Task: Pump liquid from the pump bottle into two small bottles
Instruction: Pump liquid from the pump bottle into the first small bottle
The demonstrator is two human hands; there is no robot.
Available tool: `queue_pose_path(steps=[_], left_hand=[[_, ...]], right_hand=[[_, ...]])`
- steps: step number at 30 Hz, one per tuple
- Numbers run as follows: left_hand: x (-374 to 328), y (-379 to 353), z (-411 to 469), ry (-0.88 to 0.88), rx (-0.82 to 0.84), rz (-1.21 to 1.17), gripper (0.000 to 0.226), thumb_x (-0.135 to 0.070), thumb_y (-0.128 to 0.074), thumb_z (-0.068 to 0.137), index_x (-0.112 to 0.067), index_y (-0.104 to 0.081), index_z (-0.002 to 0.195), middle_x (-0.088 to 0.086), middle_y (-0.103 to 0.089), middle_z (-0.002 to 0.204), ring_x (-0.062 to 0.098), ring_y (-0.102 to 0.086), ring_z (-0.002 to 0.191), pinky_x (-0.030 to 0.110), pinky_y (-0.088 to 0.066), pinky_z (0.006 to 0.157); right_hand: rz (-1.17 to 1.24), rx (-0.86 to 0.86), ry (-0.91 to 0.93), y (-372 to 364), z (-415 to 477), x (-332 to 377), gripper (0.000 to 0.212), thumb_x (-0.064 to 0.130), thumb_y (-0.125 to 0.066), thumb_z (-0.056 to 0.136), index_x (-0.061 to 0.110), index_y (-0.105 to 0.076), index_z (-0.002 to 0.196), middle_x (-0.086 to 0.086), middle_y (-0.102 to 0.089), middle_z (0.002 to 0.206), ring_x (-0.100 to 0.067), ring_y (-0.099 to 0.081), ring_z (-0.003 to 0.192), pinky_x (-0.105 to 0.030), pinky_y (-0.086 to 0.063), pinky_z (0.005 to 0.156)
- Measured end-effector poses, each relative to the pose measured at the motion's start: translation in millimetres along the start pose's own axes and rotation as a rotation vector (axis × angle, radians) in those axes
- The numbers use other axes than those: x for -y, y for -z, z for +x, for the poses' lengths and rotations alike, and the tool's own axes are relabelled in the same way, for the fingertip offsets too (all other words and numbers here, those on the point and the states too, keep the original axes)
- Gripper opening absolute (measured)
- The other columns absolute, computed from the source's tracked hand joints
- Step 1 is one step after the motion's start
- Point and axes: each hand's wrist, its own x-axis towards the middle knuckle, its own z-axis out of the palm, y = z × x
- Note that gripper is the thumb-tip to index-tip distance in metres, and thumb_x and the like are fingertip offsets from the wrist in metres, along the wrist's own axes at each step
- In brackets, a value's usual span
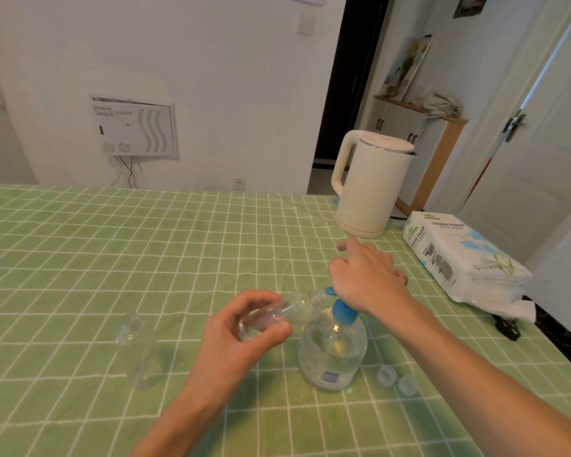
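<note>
Blue pump head (pixel 342 311) on the pump bottle (pixel 332 351) met the mouth of a small bottle (pixel 287 310), which the left hand (pixel 244 328) held tilted almost flat, thumb and curled fingers wrapped round its base. The right hand (pixel 366 275) lay over the top of the pump with its back to the camera; whether its fingers curled or pressed flat could not be told.

By my reading the first fill was under way: the held bottle seemed to carry a little clear liquid, though that was hard to judge. The second small bottle (pixel 139 351) stood uncapped and apparently empty, well apart to the left, so it was left to do. Two caps (pixel 386 374) lay just right of the pump bottle.

Green checked tablecloth (pixel 112 242) spread wide to the left and front. The kettle (pixel 373 183) and tissue pack (pixel 462 255) crowded the right side near the table edge.
</note>
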Motion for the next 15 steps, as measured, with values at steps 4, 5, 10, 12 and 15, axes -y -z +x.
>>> queue_pose_path(steps=[4,5,10,12,15], left_hand=[[1.0,0.9,-0.1,0.010,0.007,-0.002,0.040,-0.046,-0.084,0.064,-0.034,-0.078,0.101,-0.004,-0.080,0.109,0.016,-0.075,0.100,0.031,-0.058,0.088],[1.8,1.0,0.1,0.014,0.006,-0.004,0.041,-0.047,-0.084,0.064,-0.033,-0.078,0.102,-0.004,-0.080,0.109,0.016,-0.074,0.099,0.032,-0.058,0.090],[4.7,1.2,1.7,0.022,-0.005,-0.030,0.041,-0.045,-0.085,0.063,-0.031,-0.078,0.101,-0.003,-0.080,0.108,0.008,-0.074,0.094,0.022,-0.058,0.080],[5.4,1.1,1.2,0.027,-0.003,-0.029,0.040,-0.046,-0.085,0.063,-0.032,-0.078,0.100,-0.004,-0.080,0.107,0.005,-0.073,0.089,0.017,-0.056,0.078],[6.8,1.3,0.6,0.036,0.005,-0.026,0.041,-0.047,-0.085,0.064,-0.033,-0.078,0.101,-0.004,-0.080,0.107,0.003,-0.072,0.086,0.016,-0.056,0.077]], right_hand=[[-0.006,-0.017,0.021,1.4,0.6,0.0,0.047,0.030,-0.036,0.092,0.025,-0.045,0.138,-0.006,-0.046,0.139,-0.032,-0.034,0.133,-0.060,-0.022,0.109],[-0.001,-0.014,0.016,1.2,0.7,-0.2,0.047,0.030,-0.036,0.092,0.025,-0.045,0.138,-0.007,-0.047,0.138,-0.032,-0.034,0.132,-0.060,-0.023,0.109],[0.021,0.008,-0.004,-1.3,0.7,1.1,0.048,0.028,-0.035,0.094,0.025,-0.045,0.140,-0.007,-0.047,0.139,-0.033,-0.036,0.131,-0.060,-0.026,0.111],[0.014,0.024,-0.012,-2.9,0.6,2.1,0.047,0.028,-0.035,0.094,0.025,-0.046,0.140,-0.006,-0.048,0.138,-0.032,-0.036,0.131,-0.060,-0.025,0.111],[0.019,0.030,-0.012,-3.4,-0.5,2.6,0.046,0.027,-0.035,0.094,0.024,-0.047,0.138,-0.006,-0.050,0.136,-0.032,-0.038,0.129,-0.060,-0.025,0.111]])
